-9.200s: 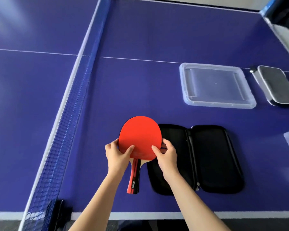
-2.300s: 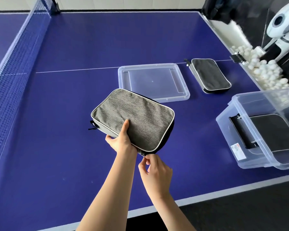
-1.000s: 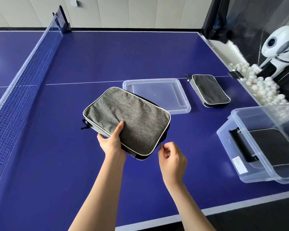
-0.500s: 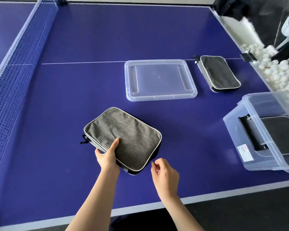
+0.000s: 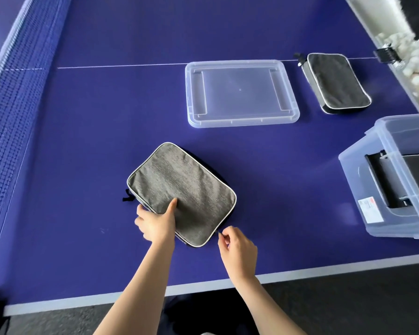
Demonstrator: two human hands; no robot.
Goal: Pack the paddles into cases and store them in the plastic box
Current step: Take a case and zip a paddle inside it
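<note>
A grey fabric paddle case with white piping lies closed on the blue table near its front edge. My left hand grips its near-left edge, thumb on top. My right hand pinches the zipper pull at the case's near-right corner. A second grey case lies closed at the far right. The clear plastic box stands at the right edge with a dark case inside. No paddle shows.
The box's clear lid lies upside down in the middle of the table. The net runs along the left. White balls fill a tray past the table's right edge.
The case has come down from being held tilted in the air to lying on the table. My right hand has stayed at the near-right corner on the zipper.
</note>
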